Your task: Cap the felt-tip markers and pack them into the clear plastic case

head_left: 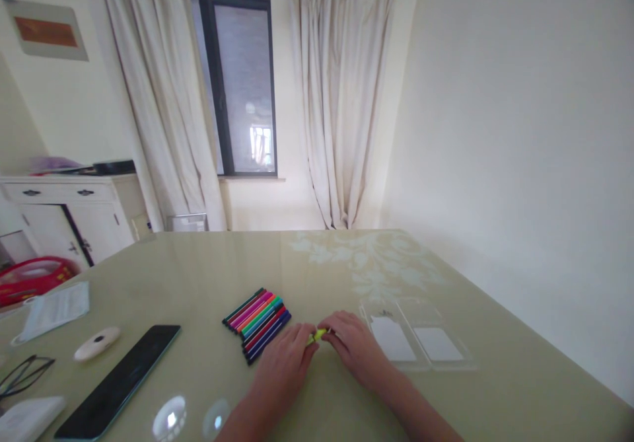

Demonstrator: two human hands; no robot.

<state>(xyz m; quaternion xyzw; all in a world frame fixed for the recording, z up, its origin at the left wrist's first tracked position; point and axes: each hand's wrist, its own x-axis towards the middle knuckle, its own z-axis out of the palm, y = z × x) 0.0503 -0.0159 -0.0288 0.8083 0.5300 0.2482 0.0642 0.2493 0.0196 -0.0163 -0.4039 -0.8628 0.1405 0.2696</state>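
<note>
Between my two hands is a yellow-green marker pen (317, 335), with most of its length hidden by the fingers. My left hand (287, 357) is closed round one end of it. The fingertips of my right hand (352, 344) pinch the other end. Just left of my left hand, a row of coloured marker pens (257, 320) lies side by side on the table, slanting up to the right. Close to my right hand lies a clear plastic case (421, 364), opened flat, with white card in both halves.
On the left of the glossy table (198, 277) lie a black phone (121, 379), a white oval object (98, 344), a face mask (58, 308), glasses (27, 372) and a white box-like item (30, 419). A wall (535, 164) runs along the right side.
</note>
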